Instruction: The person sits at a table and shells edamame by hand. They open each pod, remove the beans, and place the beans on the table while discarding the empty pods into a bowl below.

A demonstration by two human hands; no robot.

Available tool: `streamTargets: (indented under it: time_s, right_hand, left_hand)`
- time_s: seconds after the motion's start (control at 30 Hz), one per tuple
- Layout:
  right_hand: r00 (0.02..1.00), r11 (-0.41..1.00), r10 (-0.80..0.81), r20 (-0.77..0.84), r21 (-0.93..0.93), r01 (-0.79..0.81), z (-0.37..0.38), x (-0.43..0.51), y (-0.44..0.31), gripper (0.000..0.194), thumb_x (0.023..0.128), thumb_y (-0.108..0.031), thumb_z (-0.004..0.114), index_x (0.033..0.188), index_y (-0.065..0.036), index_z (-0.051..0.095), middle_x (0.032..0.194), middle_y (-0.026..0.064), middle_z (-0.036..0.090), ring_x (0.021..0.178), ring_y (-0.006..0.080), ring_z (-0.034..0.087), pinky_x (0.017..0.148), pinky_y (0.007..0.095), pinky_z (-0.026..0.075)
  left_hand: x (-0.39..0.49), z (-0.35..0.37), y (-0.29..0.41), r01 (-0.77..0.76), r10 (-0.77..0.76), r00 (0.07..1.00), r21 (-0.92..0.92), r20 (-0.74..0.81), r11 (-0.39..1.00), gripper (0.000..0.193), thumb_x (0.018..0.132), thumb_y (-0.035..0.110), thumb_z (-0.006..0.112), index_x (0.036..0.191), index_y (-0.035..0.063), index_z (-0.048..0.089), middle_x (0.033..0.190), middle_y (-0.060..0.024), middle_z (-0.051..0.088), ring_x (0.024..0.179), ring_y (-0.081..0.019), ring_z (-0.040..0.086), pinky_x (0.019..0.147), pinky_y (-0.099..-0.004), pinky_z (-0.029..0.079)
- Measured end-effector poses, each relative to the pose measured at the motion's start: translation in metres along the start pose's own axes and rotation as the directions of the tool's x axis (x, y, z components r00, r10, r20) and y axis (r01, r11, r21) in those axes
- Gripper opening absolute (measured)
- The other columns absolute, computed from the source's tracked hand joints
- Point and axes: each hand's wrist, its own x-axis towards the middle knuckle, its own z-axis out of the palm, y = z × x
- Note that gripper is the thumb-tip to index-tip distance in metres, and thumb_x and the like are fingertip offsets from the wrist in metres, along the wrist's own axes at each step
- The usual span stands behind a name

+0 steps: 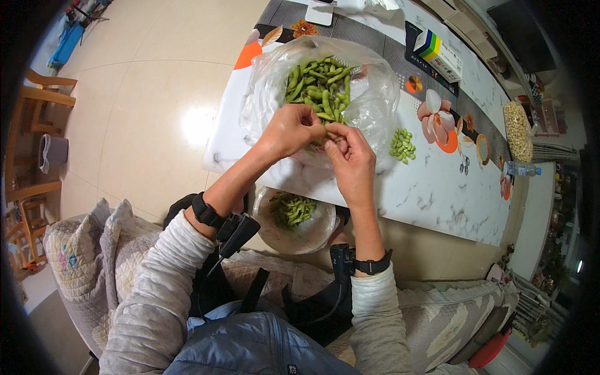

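Note:
My left hand (293, 129) and my right hand (351, 157) meet at the near side of a clear plastic bag (375, 101). Thumbs and fingers pinch a small green soybean pod (329, 136) between them, and the fingers hide most of it. In the spread bag lies a heap of green soybean pods (321, 84). A small pile of shelled green soybeans (402, 145) rests on the table, right of the bag. Below the table edge, in front of my lap, a round pale bin (323, 236) contains green pod husks (295, 209).
The table (436, 201) has a marble-patterned cover. Toward its far side are a white phone-like device (319, 13) and a white carton (440, 56) on a dark box. A bag of pale puffed snacks (518, 131) and a plastic bottle (522, 168) are farther right. A quilted sofa (440, 314) surrounds me.

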Motion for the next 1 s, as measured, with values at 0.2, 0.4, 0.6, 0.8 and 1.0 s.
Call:
streamTargets:
  time_s: [0.2,0.4,0.6,0.8,1.0]
  right_hand:
    - [1.000,0.998,0.029,0.003,-0.048,-0.029,-0.002,-0.003,0.002,0.024,0.078,0.003,0.064,0.102,-0.001,0.063,0.080,0.0062,0.061,0.060,0.0131,0.051,0.059,0.0281,0.046]
    - [0.985,0.960,0.170,0.037,0.218,-0.174,0.000,-0.002,0.008,0.017,0.085,0.000,0.061,0.102,0.001,0.063,0.082,0.0054,0.065,0.069,0.0080,0.057,0.065,0.0244,0.049]
    - [0.979,0.940,0.188,0.082,0.275,-0.203,-0.001,-0.002,0.007,0.017,0.092,-0.004,0.056,0.108,0.001,0.060,0.090,0.0018,0.062,0.078,0.0056,0.055,0.072,0.0208,0.046]
    - [0.983,0.925,0.158,0.095,0.335,-0.181,-0.002,-0.002,0.005,0.016,0.094,-0.006,0.055,0.109,-0.002,0.057,0.088,-0.0021,0.057,0.074,0.0028,0.047,0.065,0.0172,0.039]
    - [0.977,0.938,0.139,0.160,0.296,-0.182,-0.008,-0.003,0.005,0.017,0.094,-0.009,0.055,0.109,-0.003,0.059,0.088,-0.0031,0.058,0.071,0.0021,0.046,0.063,0.0170,0.038]
  left_hand:
    - [-0.005,0.000,0.007,0.046,-0.046,0.998,0.008,0.052,0.999,0.015,0.080,0.013,0.065,0.075,0.0002,0.058,0.068,0.0006,0.056,0.065,-0.0053,0.049,0.055,-0.0232,0.042]
    - [-0.007,-0.001,0.011,0.012,-0.007,0.996,-0.046,0.093,0.999,0.016,0.077,0.013,0.066,0.075,0.0010,0.057,0.066,0.0012,0.054,0.062,-0.0052,0.047,0.055,-0.0225,0.041]
    - [-0.007,-0.001,0.013,-0.004,0.002,0.997,0.026,0.078,1.000,0.017,0.077,0.014,0.066,0.075,0.0012,0.056,0.066,0.0009,0.054,0.062,-0.0052,0.047,0.054,-0.0224,0.040]
    - [-0.003,-0.003,0.006,-0.036,0.034,0.992,0.012,0.118,0.999,0.014,0.079,0.012,0.065,0.076,0.0010,0.057,0.069,0.0016,0.055,0.064,-0.0050,0.048,0.055,-0.0227,0.041]
    - [-0.002,-0.005,0.003,-0.031,0.048,0.981,-0.090,0.187,0.995,0.009,0.080,0.009,0.062,0.079,0.0006,0.059,0.071,0.0025,0.056,0.066,-0.0046,0.049,0.056,-0.0215,0.041]
